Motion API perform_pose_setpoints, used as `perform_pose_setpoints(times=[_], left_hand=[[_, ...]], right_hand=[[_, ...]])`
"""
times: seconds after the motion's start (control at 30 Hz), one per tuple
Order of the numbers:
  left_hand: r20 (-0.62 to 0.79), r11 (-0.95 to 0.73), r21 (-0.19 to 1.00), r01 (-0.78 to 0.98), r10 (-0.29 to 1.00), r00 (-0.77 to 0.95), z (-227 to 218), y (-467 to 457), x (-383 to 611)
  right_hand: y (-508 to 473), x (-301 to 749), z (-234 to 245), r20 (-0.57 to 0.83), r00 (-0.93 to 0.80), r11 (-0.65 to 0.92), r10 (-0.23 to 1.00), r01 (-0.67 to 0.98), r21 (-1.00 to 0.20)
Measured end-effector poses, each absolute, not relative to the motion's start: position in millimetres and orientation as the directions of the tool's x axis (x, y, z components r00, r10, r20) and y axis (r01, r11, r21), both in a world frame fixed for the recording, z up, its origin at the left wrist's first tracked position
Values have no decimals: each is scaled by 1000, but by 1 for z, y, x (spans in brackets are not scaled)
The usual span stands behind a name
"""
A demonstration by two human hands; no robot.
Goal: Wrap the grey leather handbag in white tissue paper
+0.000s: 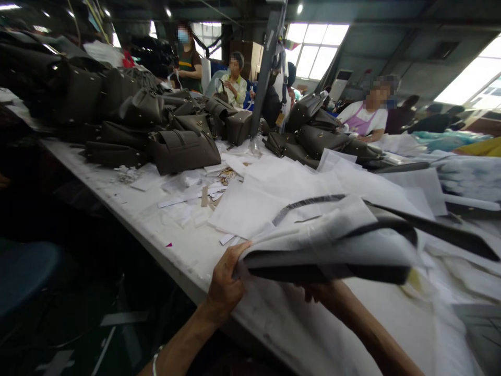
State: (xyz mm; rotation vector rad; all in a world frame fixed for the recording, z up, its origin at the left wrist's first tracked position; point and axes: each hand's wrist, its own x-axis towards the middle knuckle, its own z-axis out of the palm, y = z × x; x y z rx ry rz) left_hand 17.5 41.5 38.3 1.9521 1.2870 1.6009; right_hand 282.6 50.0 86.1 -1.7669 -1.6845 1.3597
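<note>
One dark bag [285,265], partly covered by a white wrap [305,237], is over the near side of the worktop [182,256], right of centre in view. Whether its underside touches the surface: cannot tell.

Left hand [227,282]: pinching the bag's near left end, fingers up at the edge of the wrap; a pale bracelet [155,360] on that wrist. Right hand [319,291]: under the bag, fingers curled, mostly hidden by it; cannot tell whether it grips.

A dark band [385,225] curves across the wrap; right end of the bundle blurred. Behind it, a long dark strap [442,230] runs off to the right.

Loose white sheets [250,201] lie overlapping just beyond the bundle. Left of these, paper scraps, among them a tan strip [204,197]; a small magenta scrap [169,245] lies nearer the edge.

Farther back, many finished-looking dark handbags [183,149] are heaped either side of an upright post [264,78].

Co-workers across the worktop: one in a purple apron [362,122], one in a pale yellow-green top [238,89], one wearing a mask [183,36].
</note>
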Motion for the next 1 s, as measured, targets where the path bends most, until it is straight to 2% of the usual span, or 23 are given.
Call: perform_pose_setpoints(times=[0.13, 0.23, 0.3, 0.33, 0.4, 0.47, 0.53, 0.57, 0.67, 0.77, 1.0], left_hand=[[455, -388, 841, 376, 884, -106, 36, 44, 15], [353, -305, 906, 294, 927, -125, 34, 47, 12], [320, -275, 920, 280, 939, -126, 33, 49, 10], [314, -268, 919, 288, 941, -127, 33, 50, 8], [313, -261, 912, 317, 941, -126, 32, 52, 6], [328, -270, 901, 340, 937, -124, 30, 53, 5], [339, -280, 892, 354, 934, -113, 30, 54, 4], [343, -285, 888, 360, 933, -108, 30, 54, 5], [347, -289, 886, 362, 932, -106, 35, 52, 8], [311, -262, 912, 314, 943, -116, 40, 50, 10], [216, -183, 964, 195, 962, -169, 41, 55, 10]], right_hand=[[18, 278, 80, -359, -189, -319, 914, 214, -923], [1, 288, 75, -452, -125, -433, 883, 155, -888], [-5, 300, 70, -501, -58, -474, 864, 242, -846], [-5, 307, 69, -474, -7, -444, 880, 338, -830], [-3, 318, 68, -295, 112, -302, 949, 596, -744], [3, 324, 72, -15, 149, -132, 989, 818, -559], [13, 320, 80, 187, 79, 4, 979, 914, -405], [20, 315, 84, 235, 26, 64, 972, 928, -367], [45, 289, 89, 202, -91, 163, 975, 912, -377], [72, 261, 81, 106, -127, 161, 986, 884, -438], [98, 251, 66, 79, -28, 64, 996, 868, -493]])
